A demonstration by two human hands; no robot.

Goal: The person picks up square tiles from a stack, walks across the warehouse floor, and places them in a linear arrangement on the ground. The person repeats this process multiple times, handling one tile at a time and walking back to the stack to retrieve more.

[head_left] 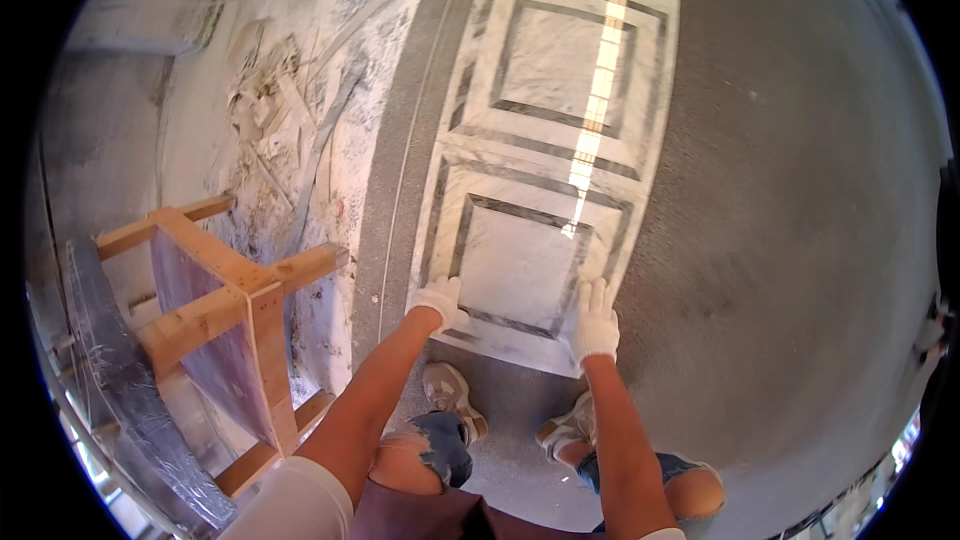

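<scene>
A long polished marble panel [512, 265], white with inlaid dark grey rectangular frames, lies flat on the grey floor and stretches away from me. Its near end is close to my feet. My left hand [438, 302], in a white glove, rests at the near left corner with fingers extended. On the opposite side, my right hand [597, 322], gloved in white too, lies on the near right corner, its fingers pointing away along the edge. Neither hand grips anything that I can see. What lies under the palms is hidden.
At the left stands a wooden crate frame [262, 312] around upright slabs, beside a plastic-wrapped dark piece [140, 395]. Broken debris [265, 105] is heaped on the whitish ground beyond it. My shoes [452, 398] are just short of the panel. Grey floor [790, 230] extends right.
</scene>
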